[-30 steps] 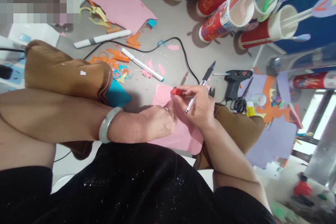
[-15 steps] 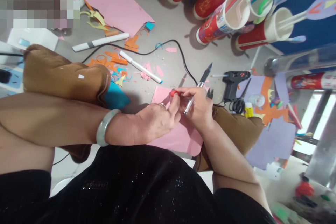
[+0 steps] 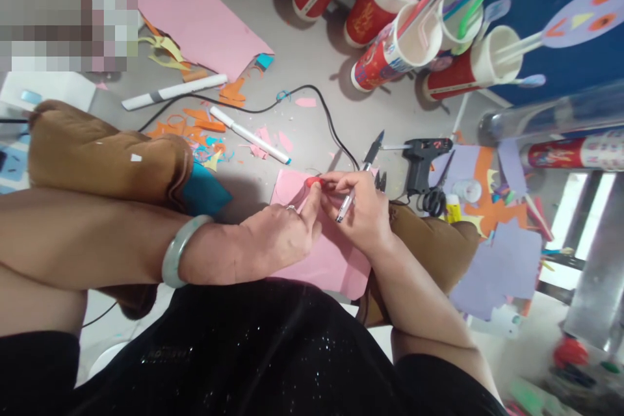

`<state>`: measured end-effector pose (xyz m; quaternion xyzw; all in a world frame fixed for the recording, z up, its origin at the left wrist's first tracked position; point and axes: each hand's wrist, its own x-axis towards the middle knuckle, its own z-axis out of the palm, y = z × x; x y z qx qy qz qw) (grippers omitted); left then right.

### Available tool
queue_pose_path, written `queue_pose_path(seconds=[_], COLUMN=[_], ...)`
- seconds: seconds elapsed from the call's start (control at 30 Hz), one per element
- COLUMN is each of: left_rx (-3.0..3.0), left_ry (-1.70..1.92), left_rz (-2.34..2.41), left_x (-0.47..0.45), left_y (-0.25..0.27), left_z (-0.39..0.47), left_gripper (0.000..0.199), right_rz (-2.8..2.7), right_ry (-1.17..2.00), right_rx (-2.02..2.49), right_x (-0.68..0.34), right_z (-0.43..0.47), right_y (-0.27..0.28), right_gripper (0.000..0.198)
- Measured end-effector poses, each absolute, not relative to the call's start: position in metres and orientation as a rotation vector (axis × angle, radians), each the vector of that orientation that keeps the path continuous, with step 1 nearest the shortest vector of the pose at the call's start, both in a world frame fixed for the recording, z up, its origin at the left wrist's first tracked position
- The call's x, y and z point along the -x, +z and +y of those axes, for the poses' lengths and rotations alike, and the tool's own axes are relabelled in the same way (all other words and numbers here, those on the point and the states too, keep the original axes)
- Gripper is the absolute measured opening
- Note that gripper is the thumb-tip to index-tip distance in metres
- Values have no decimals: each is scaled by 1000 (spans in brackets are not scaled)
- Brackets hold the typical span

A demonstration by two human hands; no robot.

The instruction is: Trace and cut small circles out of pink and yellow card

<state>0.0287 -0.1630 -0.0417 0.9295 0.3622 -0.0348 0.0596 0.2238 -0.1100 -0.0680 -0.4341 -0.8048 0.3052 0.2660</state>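
Observation:
My left hand (image 3: 283,234), with a pale bangle at the wrist, is closed, and its fingertips press on a small red object (image 3: 313,181) whose exact kind I cannot make out. On the far side of that object are the fingertips of my right hand (image 3: 358,205). A pen (image 3: 373,151) with a clear barrel is tucked through my right hand, its dark end pointing up and away. Both hands rest over a sheet of pink paper (image 3: 336,266); a drawn curved line shows near its top left corner, and the hands hide its middle.
White markers (image 3: 251,135) and orange paper scraps (image 3: 202,118) lie beyond my left arm. A black cord (image 3: 324,107) crosses the table. To the right are a glue gun (image 3: 423,159), scissors (image 3: 435,198) and purple paper (image 3: 502,266). Red cups (image 3: 385,68) line the back. Brown cushions (image 3: 107,153) sit beside both arms.
The view has shifted slightly, so most things appear lower and further left. Both hands stay together at the red object, and the pen is still in my right hand.

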Motion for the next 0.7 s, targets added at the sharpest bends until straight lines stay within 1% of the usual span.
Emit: queue_pose_path(seconds=[0.07,0.2,0.3,0.4,0.7], left_rx=[-2852,-2931,-2946,-2922,-2875], left_ry=[-66,-7,4,-30,-14], left_rz=[1086,1116,1099,1091,1171], left_x=[-29,-29,-28,-29,-32], left_y=[-42,-43,-45,-48,-47], left_z=[-164,-168,-171,-173,-176], left_gripper=[51,31,25,25,32], right_rz=[-2176,-2192,-2200,-2206,-2175], right_ry=[817,772,732,726,776], right_rx=[1181,1187,1171,1179,1190], right_x=[-224,-223,-222,-222,-224], right_z=[-110,-109,-110,-109,-111], right_y=[-69,-70,-70,-71,-73], right_gripper=[23,24,24,24,25])
